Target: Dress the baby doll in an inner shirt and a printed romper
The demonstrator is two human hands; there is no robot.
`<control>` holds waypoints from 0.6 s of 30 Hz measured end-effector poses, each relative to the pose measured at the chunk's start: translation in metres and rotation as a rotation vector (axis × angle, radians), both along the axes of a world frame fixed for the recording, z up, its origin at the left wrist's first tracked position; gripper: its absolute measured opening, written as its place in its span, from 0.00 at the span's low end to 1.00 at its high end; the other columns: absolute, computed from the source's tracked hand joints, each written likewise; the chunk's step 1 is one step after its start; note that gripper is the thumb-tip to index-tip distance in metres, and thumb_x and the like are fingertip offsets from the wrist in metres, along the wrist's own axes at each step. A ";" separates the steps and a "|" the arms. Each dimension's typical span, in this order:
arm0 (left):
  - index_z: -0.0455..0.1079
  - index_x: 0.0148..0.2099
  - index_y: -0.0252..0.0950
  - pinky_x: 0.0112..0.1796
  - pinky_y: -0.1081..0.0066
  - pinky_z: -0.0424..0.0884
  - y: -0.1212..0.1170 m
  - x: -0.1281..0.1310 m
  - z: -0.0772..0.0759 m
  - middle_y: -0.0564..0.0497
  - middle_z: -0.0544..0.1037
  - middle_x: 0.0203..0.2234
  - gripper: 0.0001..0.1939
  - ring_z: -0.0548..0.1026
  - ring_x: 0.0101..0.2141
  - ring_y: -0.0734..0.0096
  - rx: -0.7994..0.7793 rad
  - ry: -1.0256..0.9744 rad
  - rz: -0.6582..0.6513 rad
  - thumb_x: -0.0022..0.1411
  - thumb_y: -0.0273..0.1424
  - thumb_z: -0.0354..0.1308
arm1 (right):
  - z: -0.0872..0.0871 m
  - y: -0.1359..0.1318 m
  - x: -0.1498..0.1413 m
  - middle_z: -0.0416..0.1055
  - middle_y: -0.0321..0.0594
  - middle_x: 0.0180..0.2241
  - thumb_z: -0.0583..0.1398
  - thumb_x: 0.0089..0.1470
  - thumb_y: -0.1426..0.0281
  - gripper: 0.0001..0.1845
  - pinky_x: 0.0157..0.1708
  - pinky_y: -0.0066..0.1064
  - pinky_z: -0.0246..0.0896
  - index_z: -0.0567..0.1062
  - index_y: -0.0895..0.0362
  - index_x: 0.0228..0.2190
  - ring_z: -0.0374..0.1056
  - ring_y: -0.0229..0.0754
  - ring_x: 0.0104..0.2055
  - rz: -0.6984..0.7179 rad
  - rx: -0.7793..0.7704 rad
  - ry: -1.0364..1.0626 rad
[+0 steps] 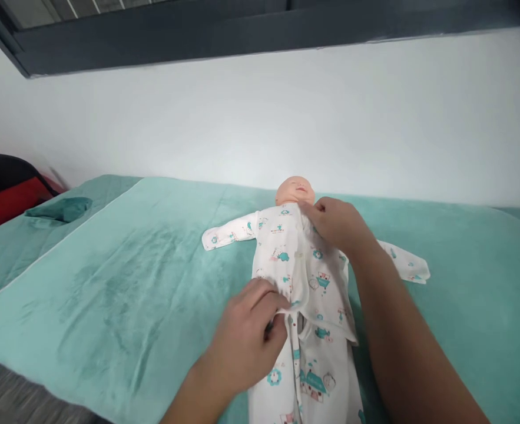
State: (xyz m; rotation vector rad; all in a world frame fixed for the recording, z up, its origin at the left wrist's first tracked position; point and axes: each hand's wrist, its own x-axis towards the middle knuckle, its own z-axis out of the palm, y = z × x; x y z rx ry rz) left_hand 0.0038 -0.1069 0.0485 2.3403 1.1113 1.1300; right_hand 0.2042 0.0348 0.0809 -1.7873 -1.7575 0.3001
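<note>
The doll's shirt is apparently being straightened, hem pinched by left hand, collar by right hand; level edges seem needed.

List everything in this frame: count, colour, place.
doll: one, peach head, centre, face up
printed top: one, white, multicoloured prints, on doll
lower garment: one, white, multicoloured prints, below top
cover: at least one, teal, under doll
bunched cloth: one, teal, left
unclear object: one, red and black, left edge
wall: one, white, behind doll
window frame: one, dark grey, top
floor: dark grey, bottom left
left hand: one, bare, at top's hem
right hand: one, bare, at top's collar
</note>
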 end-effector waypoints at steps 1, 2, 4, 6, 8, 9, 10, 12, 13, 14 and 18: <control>0.70 0.37 0.36 0.32 0.70 0.69 0.004 -0.003 0.005 0.50 0.73 0.29 0.09 0.71 0.31 0.70 -0.071 -0.033 -0.048 0.61 0.20 0.51 | -0.001 0.000 -0.001 0.66 0.39 0.19 0.57 0.55 0.52 0.22 0.26 0.35 0.50 0.62 0.52 0.18 0.57 0.42 0.22 0.014 0.010 -0.014; 0.70 0.35 0.37 0.30 0.71 0.68 0.012 -0.005 0.012 0.52 0.73 0.27 0.08 0.70 0.29 0.72 -0.145 -0.068 -0.078 0.62 0.22 0.52 | -0.001 0.000 -0.002 0.66 0.39 0.19 0.57 0.54 0.52 0.22 0.25 0.34 0.50 0.61 0.52 0.18 0.57 0.42 0.22 0.013 0.014 -0.021; 0.69 0.31 0.37 0.28 0.72 0.66 0.037 -0.004 0.024 0.53 0.73 0.25 0.09 0.70 0.26 0.74 -0.279 -0.171 -0.047 0.64 0.25 0.52 | -0.003 0.002 -0.001 0.66 0.38 0.19 0.58 0.54 0.55 0.21 0.24 0.34 0.49 0.60 0.52 0.17 0.57 0.41 0.22 -0.009 -0.030 -0.029; 0.71 0.32 0.37 0.30 0.71 0.67 0.072 0.005 0.032 0.53 0.75 0.26 0.09 0.71 0.28 0.72 -0.321 -0.270 0.130 0.64 0.30 0.54 | -0.004 0.004 0.001 0.65 0.37 0.18 0.56 0.54 0.61 0.19 0.24 0.34 0.48 0.59 0.52 0.17 0.57 0.41 0.22 -0.005 -0.086 -0.036; 0.74 0.34 0.36 0.33 0.70 0.68 0.110 0.020 0.035 0.52 0.78 0.30 0.08 0.73 0.30 0.71 -0.319 -0.266 0.265 0.63 0.31 0.55 | -0.005 0.006 0.004 0.64 0.36 0.18 0.55 0.53 0.65 0.17 0.24 0.34 0.48 0.59 0.52 0.16 0.55 0.40 0.22 0.008 -0.089 -0.011; 0.75 0.36 0.36 0.35 0.70 0.68 0.127 0.028 0.034 0.51 0.78 0.32 0.07 0.73 0.32 0.70 -0.316 -0.236 0.285 0.62 0.30 0.55 | -0.005 0.008 0.005 0.63 0.35 0.18 0.55 0.54 0.66 0.17 0.24 0.34 0.48 0.59 0.52 0.17 0.55 0.40 0.22 0.012 -0.074 0.020; 0.76 0.38 0.36 0.36 0.69 0.68 0.143 0.036 0.033 0.50 0.79 0.34 0.08 0.74 0.34 0.68 -0.328 -0.189 0.289 0.62 0.30 0.55 | -0.007 0.010 0.006 0.63 0.35 0.18 0.55 0.54 0.66 0.16 0.24 0.33 0.48 0.59 0.52 0.17 0.55 0.40 0.22 0.010 -0.055 0.062; 0.78 0.42 0.38 0.35 0.68 0.67 0.164 0.049 0.029 0.48 0.78 0.36 0.11 0.74 0.35 0.65 -0.343 -0.081 0.308 0.61 0.33 0.57 | -0.010 0.015 0.005 0.65 0.36 0.20 0.54 0.55 0.64 0.16 0.26 0.33 0.50 0.62 0.53 0.18 0.57 0.40 0.24 -0.008 0.006 0.149; 0.78 0.42 0.38 0.35 0.68 0.67 0.171 0.054 0.027 0.47 0.78 0.37 0.11 0.74 0.35 0.64 -0.341 -0.044 0.315 0.61 0.35 0.57 | -0.012 0.018 0.004 0.67 0.36 0.22 0.54 0.56 0.63 0.16 0.28 0.33 0.51 0.63 0.53 0.19 0.59 0.41 0.25 -0.023 0.046 0.183; 0.78 0.41 0.39 0.34 0.68 0.66 0.174 0.057 0.025 0.47 0.78 0.37 0.11 0.73 0.36 0.64 -0.334 -0.024 0.321 0.61 0.36 0.57 | -0.014 0.021 0.002 0.68 0.37 0.23 0.54 0.57 0.62 0.15 0.29 0.33 0.52 0.64 0.53 0.20 0.60 0.41 0.27 -0.037 0.088 0.207; 0.76 0.34 0.38 0.33 0.68 0.66 0.179 0.058 0.024 0.49 0.79 0.34 0.09 0.73 0.33 0.65 -0.343 -0.049 0.294 0.61 0.35 0.57 | -0.020 0.027 -0.005 0.67 0.36 0.23 0.54 0.58 0.61 0.15 0.32 0.34 0.53 0.66 0.53 0.22 0.59 0.41 0.27 -0.046 0.178 0.270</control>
